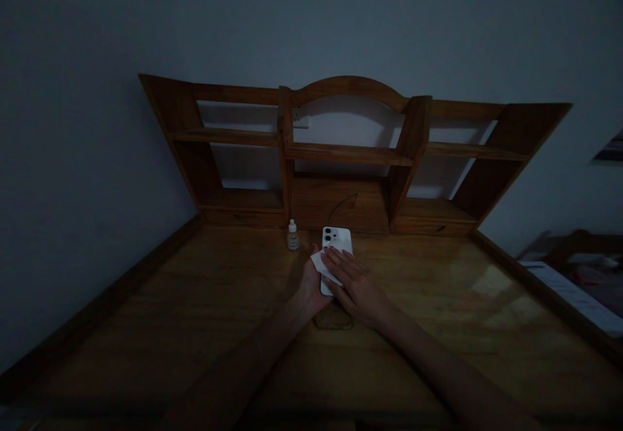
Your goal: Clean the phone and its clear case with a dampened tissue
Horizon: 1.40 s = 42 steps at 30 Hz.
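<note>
A white phone (342, 239) is held back side up over the desk, its camera lenses at the top left. My left hand (310, 284) grips the phone from its left side and from below. Pressed on the phone's back is a white cloth or tissue (318, 263), which my right hand (351, 282) holds under its fingers. Part of the cloth sticks out to the left of those fingers. A clear phone case (333, 322) lies on the desk just below my hands. To the left of the phone stands a small dropper bottle (293, 237) with a white top.
Behind the bottle, a wooden shelf unit (348, 154) stands at the back of the wooden desk (219, 275). A thin dark cable (342, 202) rises behind the phone. Papers (574, 295) lie beyond the desk's right edge, and a wall socket (300, 118) shows through the shelf.
</note>
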### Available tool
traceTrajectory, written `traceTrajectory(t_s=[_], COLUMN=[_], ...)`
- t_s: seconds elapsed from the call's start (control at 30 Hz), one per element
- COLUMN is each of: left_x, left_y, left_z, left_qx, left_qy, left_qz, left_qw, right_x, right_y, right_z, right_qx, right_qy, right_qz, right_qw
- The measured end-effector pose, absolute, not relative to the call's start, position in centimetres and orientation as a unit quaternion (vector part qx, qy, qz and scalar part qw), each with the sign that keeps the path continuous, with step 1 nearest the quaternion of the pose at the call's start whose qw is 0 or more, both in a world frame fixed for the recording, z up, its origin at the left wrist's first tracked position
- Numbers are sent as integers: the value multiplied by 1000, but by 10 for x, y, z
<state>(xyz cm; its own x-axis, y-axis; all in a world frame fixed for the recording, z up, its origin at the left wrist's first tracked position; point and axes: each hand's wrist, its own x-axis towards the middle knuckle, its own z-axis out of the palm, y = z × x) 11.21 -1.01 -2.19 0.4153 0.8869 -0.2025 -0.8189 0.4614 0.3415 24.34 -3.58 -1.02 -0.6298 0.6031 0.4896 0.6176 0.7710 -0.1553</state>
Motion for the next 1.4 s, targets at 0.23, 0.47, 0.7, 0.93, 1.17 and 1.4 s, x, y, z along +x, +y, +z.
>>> traceTrajectory(t_s=[0.23,0.47,0.7,0.93,1.17,1.4], left_x=[115,113,109,109,106,109], left_y=[-9,-10,-14,-12,-14,-11], left_z=[-21,-21,-20,-20,-15,-21], left_qx=[101,120,134,130,119,110], left_qy=[209,154,109,151,189,163], left_qz=[530,507,478,504,514,516], left_qw=[816,840,861,840,828,833], right_x=[245,240,242,246,251,250], right_y=[-34,-41,-41,-35,-30,-34], right_z=[-8,-8,-8,-8,-8,-6], right_qx=[-357,-349,-314,-345,-355,-319], right_qy=[-888,-894,-901,-883,-883,-901], right_qz=[-32,-23,16,2,-16,-7], right_qw=[287,281,299,319,307,294])
